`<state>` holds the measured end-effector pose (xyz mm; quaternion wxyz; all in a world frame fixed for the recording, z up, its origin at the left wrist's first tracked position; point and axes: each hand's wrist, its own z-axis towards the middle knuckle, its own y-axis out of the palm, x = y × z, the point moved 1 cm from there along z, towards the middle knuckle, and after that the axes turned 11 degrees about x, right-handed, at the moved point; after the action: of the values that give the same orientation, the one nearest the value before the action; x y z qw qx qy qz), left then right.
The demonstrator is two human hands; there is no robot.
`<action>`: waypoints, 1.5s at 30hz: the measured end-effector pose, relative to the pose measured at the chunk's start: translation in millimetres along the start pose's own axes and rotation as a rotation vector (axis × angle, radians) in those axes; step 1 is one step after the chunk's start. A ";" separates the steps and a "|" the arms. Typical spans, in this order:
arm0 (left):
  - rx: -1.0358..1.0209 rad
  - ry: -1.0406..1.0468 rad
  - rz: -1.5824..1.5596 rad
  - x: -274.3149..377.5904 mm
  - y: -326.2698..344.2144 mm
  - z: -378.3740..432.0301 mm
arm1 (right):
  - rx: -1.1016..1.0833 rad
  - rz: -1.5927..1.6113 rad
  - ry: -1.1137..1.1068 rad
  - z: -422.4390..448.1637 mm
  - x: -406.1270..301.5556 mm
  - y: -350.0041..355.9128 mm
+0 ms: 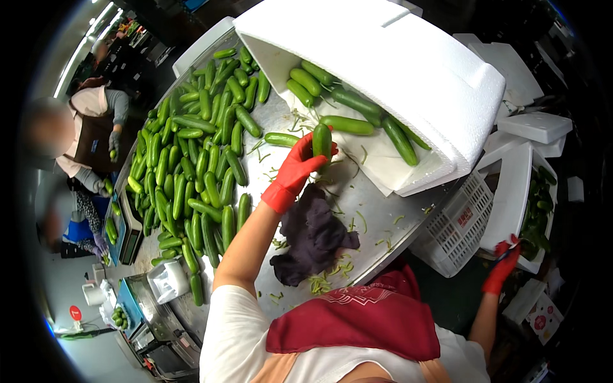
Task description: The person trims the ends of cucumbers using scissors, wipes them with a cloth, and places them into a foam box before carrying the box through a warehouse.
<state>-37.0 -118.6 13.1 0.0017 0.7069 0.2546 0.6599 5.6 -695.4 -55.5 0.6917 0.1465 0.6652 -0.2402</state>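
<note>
My left hand (292, 172), in a red glove, holds one green cucumber (322, 143) upright above the metal table (364, 234). Just beyond it, a white foam box (378, 62) lies on its side with several cucumbers (352, 125) and white paper in its mouth. Off to the right, my right hand (501, 268), gloved in red too, grips a small tool that is too small to name for certain. That hand is beside another foam box (507, 206) of dark green vegetables (536, 220). A dark cloth (313, 234) lies below my left wrist.
A large heap of cucumbers (191, 163) covers the table's left side. Trimmed stems (330, 280) are scattered about. A white plastic crate (455, 225) stands below the right edge. Two people (91, 129) work across the table by a scale (130, 239); foam lids (534, 127) lie at right.
</note>
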 end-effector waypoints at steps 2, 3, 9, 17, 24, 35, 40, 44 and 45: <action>-0.072 -0.051 -0.055 2.8 8.1 -11.5 | -0.224 0.182 0.291 -78.1 -42.0 51.9; -0.117 -0.059 -0.120 6.5 11.6 -17.9 | -0.367 0.215 0.545 -110.7 -56.3 66.7; -0.086 -0.136 -0.219 -1.9 8.8 -31.0 | -1.039 0.123 0.146 -207.0 -73.9 136.7; 0.024 0.096 0.137 0.9 10.8 -35.6 | -1.108 0.116 0.376 -216.6 -81.5 155.1; 0.015 0.137 0.098 0.8 10.7 -41.8 | -1.112 0.083 0.449 -218.1 -92.4 160.9; -0.405 0.089 -0.031 -1.4 119.1 -124.4 | -1.002 0.274 0.092 -223.2 -117.7 167.9; -0.484 0.192 0.408 5.7 100.1 -96.3 | -0.732 0.386 0.501 -199.5 -128.3 141.7; -0.283 0.485 0.962 17.7 68.9 -51.2 | -0.247 -0.067 0.176 -95.6 -92.4 88.3; -0.221 0.621 1.186 13.7 58.7 -42.6 | -0.125 0.117 0.200 -59.1 -67.4 74.9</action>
<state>-55.8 -179.0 51.3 -0.3615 0.5002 -0.2565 0.7438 -5.1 -592.2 -1.7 0.6424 0.1650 0.7349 -0.1417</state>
